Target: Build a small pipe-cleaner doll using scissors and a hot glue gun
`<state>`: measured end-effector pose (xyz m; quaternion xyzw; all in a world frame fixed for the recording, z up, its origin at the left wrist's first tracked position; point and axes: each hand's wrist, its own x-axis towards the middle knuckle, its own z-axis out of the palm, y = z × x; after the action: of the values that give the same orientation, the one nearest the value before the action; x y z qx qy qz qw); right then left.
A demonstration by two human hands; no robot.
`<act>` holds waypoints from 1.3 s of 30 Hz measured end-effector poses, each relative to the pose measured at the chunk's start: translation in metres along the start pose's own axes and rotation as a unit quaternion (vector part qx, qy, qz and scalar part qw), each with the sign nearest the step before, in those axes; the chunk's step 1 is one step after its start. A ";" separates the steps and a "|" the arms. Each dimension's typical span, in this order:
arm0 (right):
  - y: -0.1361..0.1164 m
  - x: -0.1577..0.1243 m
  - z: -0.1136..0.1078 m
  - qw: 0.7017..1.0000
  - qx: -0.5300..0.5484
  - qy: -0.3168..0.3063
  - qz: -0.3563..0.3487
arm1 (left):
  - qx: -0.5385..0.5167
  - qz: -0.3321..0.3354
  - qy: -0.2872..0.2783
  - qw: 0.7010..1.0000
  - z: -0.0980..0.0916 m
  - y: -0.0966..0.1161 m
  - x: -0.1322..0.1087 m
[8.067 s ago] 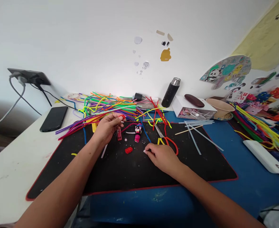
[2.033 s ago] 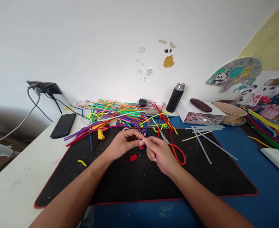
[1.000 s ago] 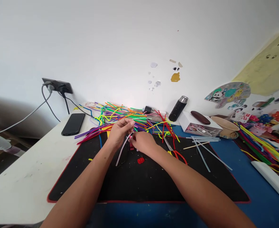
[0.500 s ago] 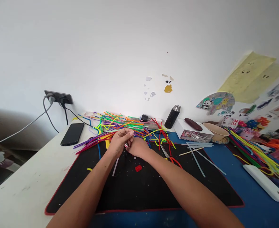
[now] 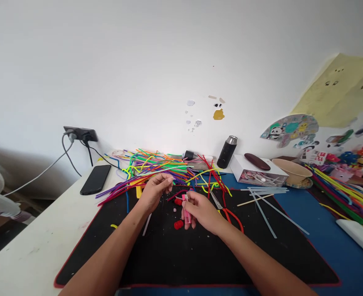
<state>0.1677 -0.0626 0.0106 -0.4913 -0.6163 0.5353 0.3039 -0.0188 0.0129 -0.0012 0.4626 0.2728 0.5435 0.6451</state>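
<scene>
My right hand (image 5: 200, 209) is wrapped round a pink see-through lighter (image 5: 187, 214), its metal top pointing up. To its left, my left hand (image 5: 157, 190) is held up with thumb and fingertips pinched together. Anything between those fingertips is too small to make out. Below the hands, a coiled red piece (image 5: 178, 225) lies on the black mat (image 5: 169, 259). Another red piece (image 5: 177, 202) is partly covered beside the lighter. A tiny pale pink bit (image 5: 174, 209) rests between the hands. Scissors with red handles (image 5: 234, 218) lie right of my right hand.
Colourful pipe cleaners (image 5: 157, 164) are heaped along the wall. Translucent glue sticks (image 5: 264, 213) and a wooden stick (image 5: 255, 200) lie to the right. A black phone (image 5: 95, 179) is at the left, a black flask (image 5: 227, 152) and a white box (image 5: 258, 174) at the back.
My right hand has drawn back to the right from my left hand, bringing the lighter into view. My left hand stays pinched in nearly the same place. The view has shifted slightly.
</scene>
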 end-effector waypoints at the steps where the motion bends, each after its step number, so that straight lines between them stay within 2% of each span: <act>1: 0.003 -0.001 -0.001 0.999 0.050 0.003 -0.003 | 0.006 -0.004 -0.002 1.000 0.001 -0.001 -0.001; 5: 0.009 -0.001 -0.003 0.987 0.159 0.033 -0.006 | 0.022 -0.014 -0.012 1.000 0.004 -0.003 -0.004; 10: -0.001 0.007 -0.010 0.967 0.247 0.057 -0.029 | 0.031 -0.022 -0.010 0.999 0.006 -0.004 -0.004; 15: -0.002 0.017 -0.015 0.960 0.263 0.078 -0.054 | 0.045 -0.018 -0.007 0.999 0.004 -0.006 -0.004; 19: 0.013 0.009 -0.012 0.979 0.180 0.082 -0.049 | 0.044 -0.017 -0.001 0.999 0.002 -0.006 -0.003; 23: 0.025 -0.013 -0.021 0.992 -0.005 0.095 -0.084 | 0.032 -0.021 0.012 0.999 0.003 -0.006 -0.002; 27: 0.032 -0.035 -0.026 0.968 -0.217 0.108 -0.067 | 0.032 -0.021 0.010 0.999 0.004 -0.003 -0.002; 30: 0.035 -0.046 -0.022 0.943 -0.318 0.091 -0.036 | 0.027 -0.011 0.014 0.999 0.002 0.001 -0.002; 34: 0.033 -0.048 -0.017 0.925 -0.371 0.077 -0.001 | 0.022 -0.007 0.018 1.000 0.000 0.003 -0.001; 39: 0.027 -0.041 -0.018 0.919 -0.385 0.081 -0.016 | 0.011 -0.004 0.024 1.000 -0.001 0.007 -0.001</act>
<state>0.2050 -0.0963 -0.0051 -0.6024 -0.7557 0.2099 0.1482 -0.0223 0.0124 0.0043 0.4557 0.2961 0.5485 0.6355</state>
